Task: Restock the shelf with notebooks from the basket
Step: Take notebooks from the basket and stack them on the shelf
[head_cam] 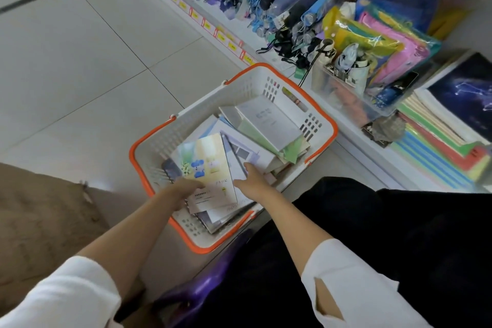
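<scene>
white, orange-rimmed basket [202,109] on the floor [80,74], just beside the low shelf [354,146]. loosely piled inside: notebooks [269,120], overlapping and tilted. left hand [186,188] at the near edge of a pastel notebook [207,165] on top, fingers curled round that edge, clamped on it. right hand [254,181] just beside, fingers straight and apart, index tip touching a lavender notebook [241,157]. on the shelf, right of the basket, a stack of coloured books [439,146].
</scene>
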Tool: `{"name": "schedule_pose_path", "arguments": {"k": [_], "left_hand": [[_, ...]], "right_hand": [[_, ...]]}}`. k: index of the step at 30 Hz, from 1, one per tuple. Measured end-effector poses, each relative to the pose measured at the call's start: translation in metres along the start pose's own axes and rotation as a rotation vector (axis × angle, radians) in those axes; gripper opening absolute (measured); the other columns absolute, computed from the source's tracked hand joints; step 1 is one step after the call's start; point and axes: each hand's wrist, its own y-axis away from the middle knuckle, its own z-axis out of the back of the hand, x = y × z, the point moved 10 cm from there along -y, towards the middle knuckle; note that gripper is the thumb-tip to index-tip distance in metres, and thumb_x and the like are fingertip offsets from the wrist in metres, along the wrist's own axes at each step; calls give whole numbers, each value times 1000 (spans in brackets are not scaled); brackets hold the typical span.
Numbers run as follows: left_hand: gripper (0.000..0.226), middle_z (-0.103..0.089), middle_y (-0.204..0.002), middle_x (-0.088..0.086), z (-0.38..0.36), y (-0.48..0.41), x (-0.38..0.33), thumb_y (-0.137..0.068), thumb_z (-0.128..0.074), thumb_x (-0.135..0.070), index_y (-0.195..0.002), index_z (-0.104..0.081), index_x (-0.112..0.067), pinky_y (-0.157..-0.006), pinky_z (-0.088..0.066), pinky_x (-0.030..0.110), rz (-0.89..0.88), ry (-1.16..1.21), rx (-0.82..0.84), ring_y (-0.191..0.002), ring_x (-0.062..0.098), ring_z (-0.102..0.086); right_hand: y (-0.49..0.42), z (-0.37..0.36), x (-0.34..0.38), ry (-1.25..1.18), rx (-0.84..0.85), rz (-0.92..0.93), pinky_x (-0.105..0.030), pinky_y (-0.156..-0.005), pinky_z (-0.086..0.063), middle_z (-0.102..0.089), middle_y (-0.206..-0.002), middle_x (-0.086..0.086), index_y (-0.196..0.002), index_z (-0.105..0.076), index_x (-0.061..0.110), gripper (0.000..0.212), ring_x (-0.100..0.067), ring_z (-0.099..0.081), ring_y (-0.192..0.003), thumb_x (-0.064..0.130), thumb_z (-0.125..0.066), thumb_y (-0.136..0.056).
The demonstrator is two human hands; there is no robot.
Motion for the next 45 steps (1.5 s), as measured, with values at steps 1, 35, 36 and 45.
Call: {"name": "schedule_pose_path", "arguments": {"k": [1,35,36,45], "left_hand": [[70,-57,-129,15,0,-4,3,-68,-79,-22,-130,-49,-7,-95,-49,54,6,18,-4,-114,34,-56],[34,-60,-124,12,-158,241,-267,-99,-42,-1,-132,-50,-8,-85,-49,45,-621,442,443,-89,23,-64],[38,-58,-128,14,-175,255,-277,-99,-42,0,-135,-48,-6,-84,-49,45,-634,414,461,-91,24,-63],[33,-63,-117,9,-313,401,-338,-99,-45,-5,-131,-51,-11,-63,-52,37,-742,257,613,-81,21,-64]], "right_hand": [[1,0,1,2,3,1,-37,-111,-29,-19,-159,-3,-154,-11,16,72,-24,-24,-144,25,-53,-96],[127,222,48,-511,-416,240,-31,-51,-51,-63,-108,-9,-129,-45,16,29,-35,-62,-68,8,-43,-101],[143,239,46,-523,-448,252,-29,-50,-53,-62,-107,-7,-131,-43,17,32,-32,-61,-68,6,-42,-101],[295,381,15,-559,-726,340,-32,-61,-60,-63,-122,-13,-136,-49,12,44,-25,-66,-83,-4,-50,-95]]}}
